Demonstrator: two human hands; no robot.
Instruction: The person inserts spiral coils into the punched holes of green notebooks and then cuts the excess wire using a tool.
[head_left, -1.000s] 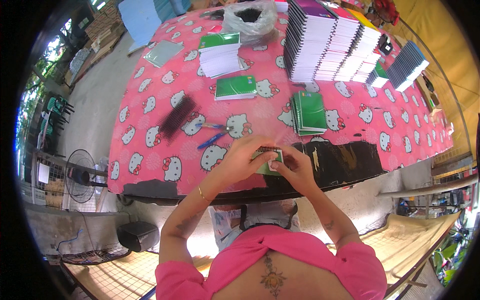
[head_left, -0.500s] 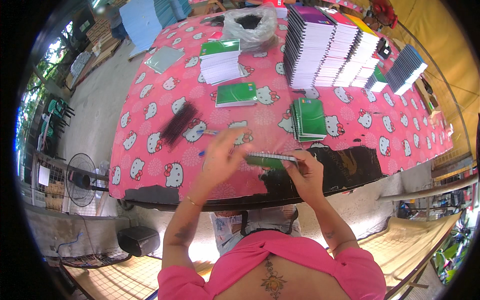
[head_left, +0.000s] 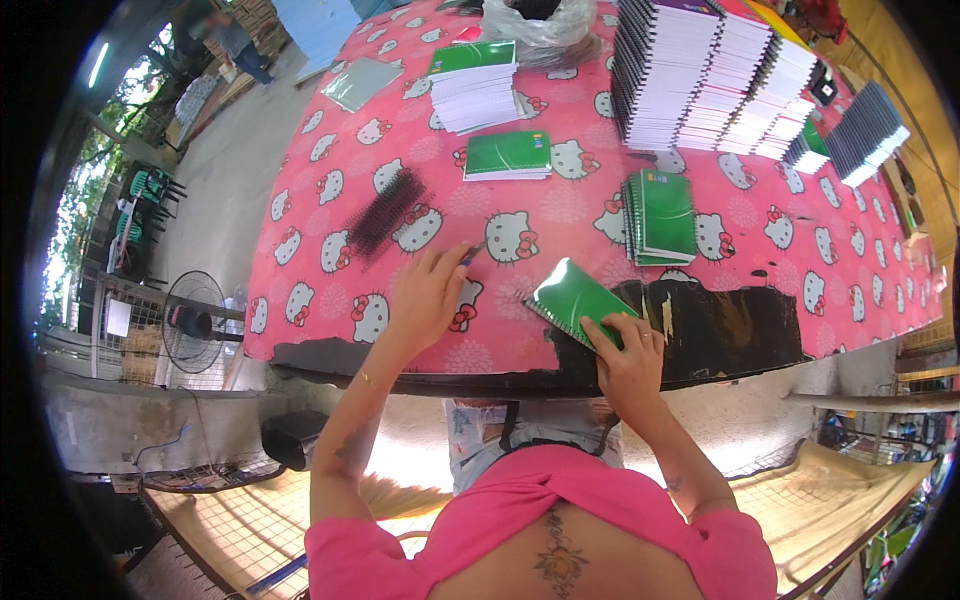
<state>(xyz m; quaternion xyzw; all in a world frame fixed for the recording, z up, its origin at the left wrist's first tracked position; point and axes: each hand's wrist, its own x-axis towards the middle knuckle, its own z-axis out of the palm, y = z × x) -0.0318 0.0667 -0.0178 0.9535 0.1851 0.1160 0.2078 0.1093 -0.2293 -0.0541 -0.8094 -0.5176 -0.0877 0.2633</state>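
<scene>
Head view: right hand pins the green spiral notebook flat near the tabletop front edge, no closed grip, while left hand pinches a blue pen; I'd keep the notebook steady.

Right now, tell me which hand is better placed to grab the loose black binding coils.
Left. The left hand lies on the pink tablecloth just below the black binding coils, while the right hand presses the green notebook farther away.
</scene>
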